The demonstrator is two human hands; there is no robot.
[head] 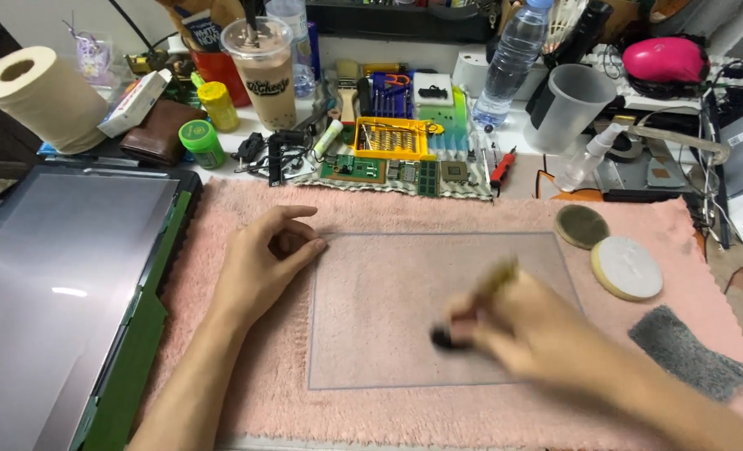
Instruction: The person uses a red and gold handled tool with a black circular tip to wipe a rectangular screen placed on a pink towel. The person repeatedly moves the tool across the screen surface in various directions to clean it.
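A clear rectangular glass sheet (pixel 388 284) lies flat on a pink fluffy towel (pixel 221 334). My left hand (pixel 263 263) rests at the sheet's left edge, fingers curled, thumb and forefinger touching its upper-left corner. Over the sheet's lower right part my right hand (pixel 526 330) is blurred by motion. It grips a small tool (pixel 459 326) with a dark tip against the glass and a yellowish end sticking up behind the fingers.
A large flat screen (pixel 50 284) in a green frame lies left. Two round pads (pixel 626 266) and a grey cloth (pixel 689 355) lie on the towel right. Behind are a paper roll (pixel 42 96), drink cup (pixel 265 71), water bottle (pixel 509 63), yellow tool tray (pixel 392 138), plastic jug (pixel 573 104).
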